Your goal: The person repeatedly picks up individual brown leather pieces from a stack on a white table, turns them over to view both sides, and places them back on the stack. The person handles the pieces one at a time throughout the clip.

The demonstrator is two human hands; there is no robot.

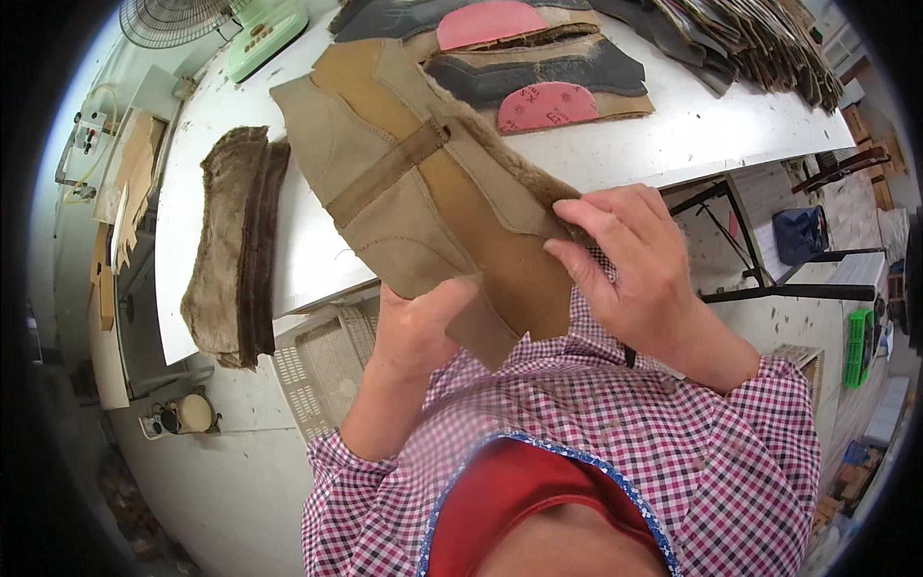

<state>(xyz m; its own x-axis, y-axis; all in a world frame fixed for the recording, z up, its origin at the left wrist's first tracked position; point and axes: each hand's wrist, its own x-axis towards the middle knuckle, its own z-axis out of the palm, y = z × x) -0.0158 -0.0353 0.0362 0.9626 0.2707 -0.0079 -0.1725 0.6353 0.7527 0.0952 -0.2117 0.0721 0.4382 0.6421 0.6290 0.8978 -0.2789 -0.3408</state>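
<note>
A tan-and-brown stitched panel with brown fur lining (404,221) is held over the near edge of the white flat-topped table (731,125); its near-left edge is clasped by the left hand (415,322), its right edge pinched by the right hand (630,264); light, pliable handling is suggested, opposite edges being best grasped; at left, a brown plush stack (226,250) is laid.

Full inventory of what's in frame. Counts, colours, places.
Stitched panel: 1, tan and brown, in both hands
Fuzzy stack: 1, brown, table's left side
Patched pieces: at least 2, dark grey with pink patches, table's far side
Large pile: 1, brown and grey, table's far right
Table: 1, white, ahead
Fan: 1, dark, top left
Bag: 1, dark blue, right
Basket: 1, green, far right
Left hand: 1, bare, panel's near edge
Right hand: 1, bare, panel's right edge
</note>
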